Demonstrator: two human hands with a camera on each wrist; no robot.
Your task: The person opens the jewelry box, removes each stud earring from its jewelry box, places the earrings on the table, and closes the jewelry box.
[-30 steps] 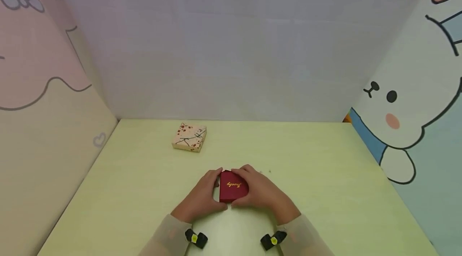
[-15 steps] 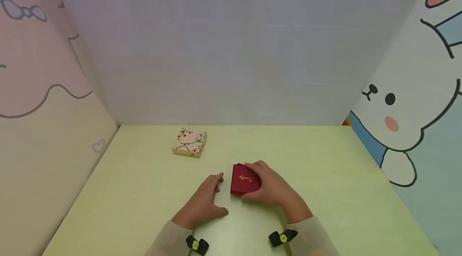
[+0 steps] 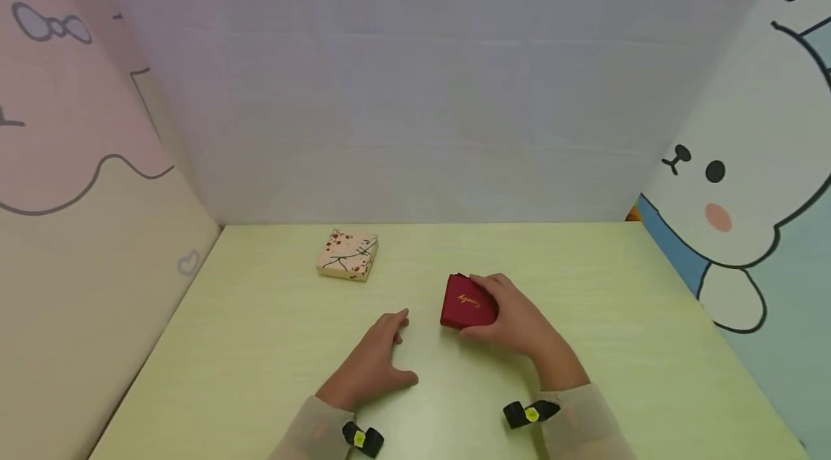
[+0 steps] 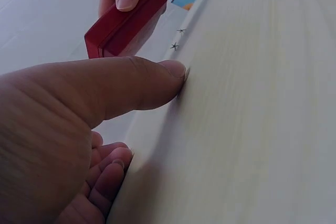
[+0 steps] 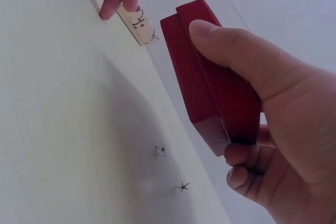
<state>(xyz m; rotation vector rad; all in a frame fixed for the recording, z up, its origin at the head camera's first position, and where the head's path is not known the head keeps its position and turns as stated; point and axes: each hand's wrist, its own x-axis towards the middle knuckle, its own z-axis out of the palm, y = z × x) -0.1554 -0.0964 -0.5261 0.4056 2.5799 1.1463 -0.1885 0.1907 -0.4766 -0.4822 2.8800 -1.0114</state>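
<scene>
A small cream box (image 3: 344, 256) with red blossoms and dark branches lies flat toward the back left of the pale yellow-green counter (image 3: 247, 345). A plain, pale back wall (image 3: 415, 99) rises behind. The left wall (image 3: 84, 272) is pink above and cream below, split by a wavy grey line, with a bow (image 3: 52, 24) and a heart outline (image 3: 188, 262). The right wall (image 3: 795, 316) carries a white cartoon animal (image 3: 746, 135) with a black eye and pink cheek.

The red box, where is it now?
In the head view, the red box is right of the middle, held above the table by the right hand; the patterned box lies farther back, to its left.
</scene>
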